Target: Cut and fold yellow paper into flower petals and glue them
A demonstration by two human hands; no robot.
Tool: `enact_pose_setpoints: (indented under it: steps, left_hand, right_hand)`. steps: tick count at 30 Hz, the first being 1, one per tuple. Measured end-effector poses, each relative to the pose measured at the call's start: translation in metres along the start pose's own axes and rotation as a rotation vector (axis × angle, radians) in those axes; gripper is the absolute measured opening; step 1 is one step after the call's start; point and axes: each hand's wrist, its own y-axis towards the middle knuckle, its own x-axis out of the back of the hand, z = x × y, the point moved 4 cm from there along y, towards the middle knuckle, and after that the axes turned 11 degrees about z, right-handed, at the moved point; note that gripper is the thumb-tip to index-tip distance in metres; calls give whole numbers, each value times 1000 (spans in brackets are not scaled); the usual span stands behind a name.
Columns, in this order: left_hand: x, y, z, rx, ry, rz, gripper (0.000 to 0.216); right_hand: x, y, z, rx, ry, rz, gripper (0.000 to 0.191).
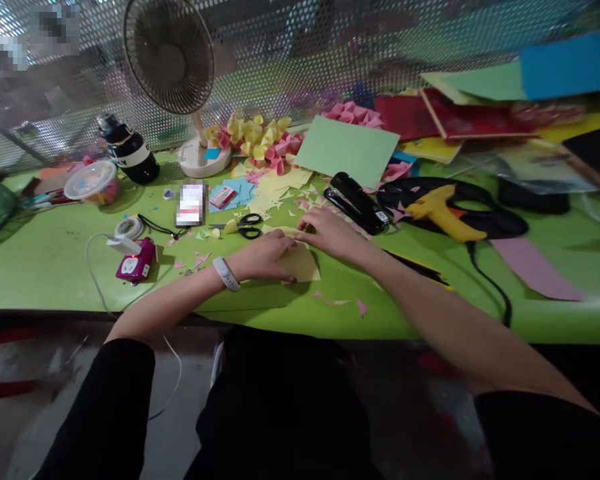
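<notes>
A piece of pale yellow paper (pixel 307 268) lies on the green tabletop in front of me, partly covered by my hands. My left hand (pixel 267 257), with a white band on its wrist, rests across the paper with fingers stretched out and thumb toward the near edge. At the paper's far edge my right hand (pixel 327 230) has its fingers bent and thumb close to them, pinching the edge. Black-handled scissors (pixel 250 225) lie just beyond my left hand. A black stapler (pixel 357 203) sits beyond my right hand.
A yellow glue gun (pixel 447 213) rests on a black stand at right, its cord running to the front edge. Folded paper flowers (pixel 260 140) are heaped near a fan (pixel 170 60). At left are a purple power adapter (pixel 136 261), a tape roll (pixel 129 228) and a bottle (pixel 130 150).
</notes>
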Motion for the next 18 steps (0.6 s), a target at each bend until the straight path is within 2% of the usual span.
enact_pose_setpoints:
  steps: [4,6,10,13,18]
  left_hand:
    - [-1,5,2,8,-128,134,44]
    - [2,5,1,-10,-95,86,40]
    - [8,0,4,-65,-53,-112,73]
    - [6,0,11,-10,-107,-114,84]
    - [3,1,16,53,-222,-72,80]
  right_hand:
    - [3,-4,0,-67,142,-13,24]
    - [6,-7,1,-75,221,-28,31]
    - [13,-11,1,-109,363,-78,39]
    - [16,-13,0,-138,399,-99,33]
    - [19,-15,2,-129,366,-124,26]
